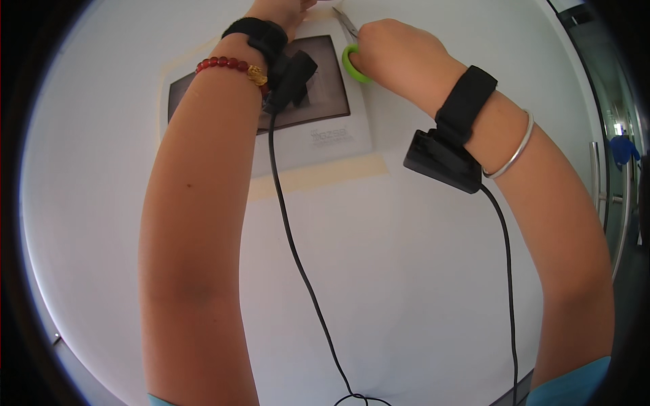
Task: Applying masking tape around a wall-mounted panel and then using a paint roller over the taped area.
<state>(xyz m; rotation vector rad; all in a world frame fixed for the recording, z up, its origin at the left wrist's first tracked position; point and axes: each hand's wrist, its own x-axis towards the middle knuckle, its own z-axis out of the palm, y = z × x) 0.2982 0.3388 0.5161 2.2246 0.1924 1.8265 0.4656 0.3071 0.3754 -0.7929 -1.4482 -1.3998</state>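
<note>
My right hand is closed round a pair of scissors with green handles. Their metal blades point up and to the left, toward the top edge of the view. My left hand reaches up over the upper part of a white sheet bearing a dark framed picture. Most of its fingers are cut off by the top edge, so what they touch or hold is hidden. A strip of pale yellow tape runs along the sheet's lower edge, on a white surface.
Black devices are strapped to my left wrist and right wrist. Their black cables hang down between my forearms and loop at the bottom. At the far right are a glass door's metal handle and a blue object.
</note>
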